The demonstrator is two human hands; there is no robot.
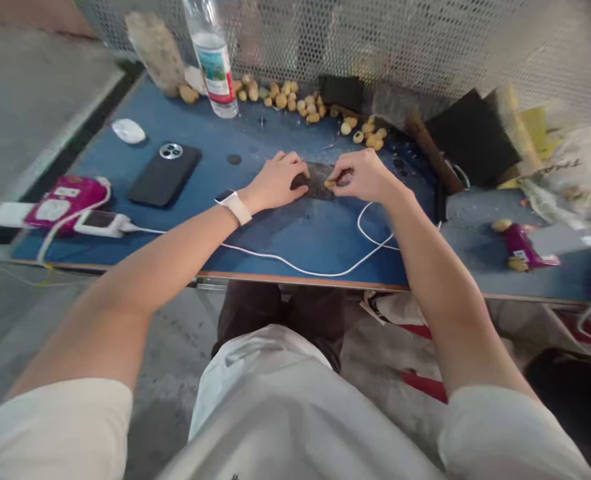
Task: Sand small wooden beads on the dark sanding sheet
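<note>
Both my hands work at the middle of a blue table top [270, 247]. My left hand [274, 181] lies curled over the left end of a dark rough-surfaced sheet [318, 180], pressing on it. My right hand [361, 175] pinches a small tan nut-like piece [330, 183] between its fingertips, against the sheet's right end. Most of the sheet is hidden under my fingers. A white watch [234, 207] sits on my left wrist.
Several tan nut-like pieces [285, 100] lie along the back of the table, by a water bottle [213, 67]. To the left are a black phone [164, 175], a white mouse [128, 131] and a pink pouch [65, 202]. A white cable [300, 268] runs below my hands.
</note>
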